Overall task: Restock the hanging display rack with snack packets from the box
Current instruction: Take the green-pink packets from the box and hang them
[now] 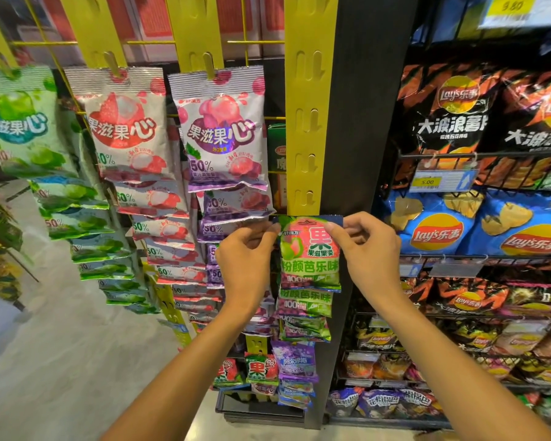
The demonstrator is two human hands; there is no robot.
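Pinching grip, both sides: left hand (247, 265) holds the green snack packet (310, 253) at its 10 o'clock corner, right hand (371, 249) at its 2 o'clock corner. Packet hangs between them, top edge just under the yellow hanging strip (309, 122) at 12 o'clock, 2 or more like packets at 6. Risk: hole misses the tab, packet slips or header tears.

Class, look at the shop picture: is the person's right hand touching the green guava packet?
Touching. The head view shows the right hand pinching the top right corner of the green guava packet.
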